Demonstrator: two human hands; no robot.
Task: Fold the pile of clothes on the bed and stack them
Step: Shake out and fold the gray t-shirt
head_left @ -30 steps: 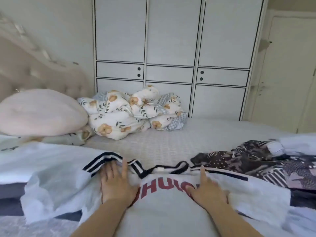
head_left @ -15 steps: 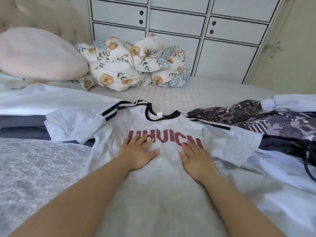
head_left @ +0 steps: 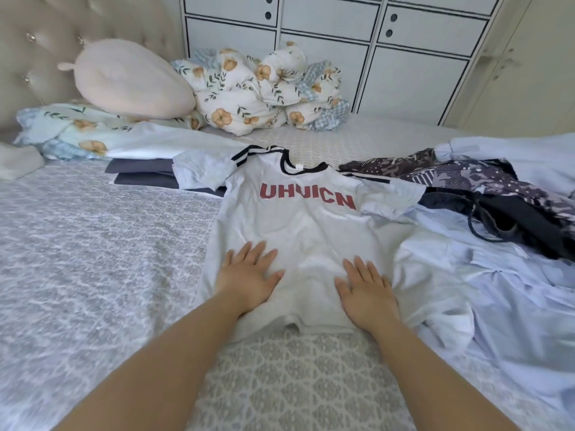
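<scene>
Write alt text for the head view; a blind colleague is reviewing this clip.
Both hands, left and right, press flat on a white T-shirt with red lettering, spread face up on the bed. Unfolded clothes lie to its right, folded ones to its left.

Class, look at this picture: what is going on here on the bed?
A person is flattening a white T-shirt spread face up on the bed. The left hand and the right hand both press flat on its lower part, near the hem. It is not folded yet. Unfolded clothes lie in a heap to the right, and a few folded items sit stacked to the left.
</scene>
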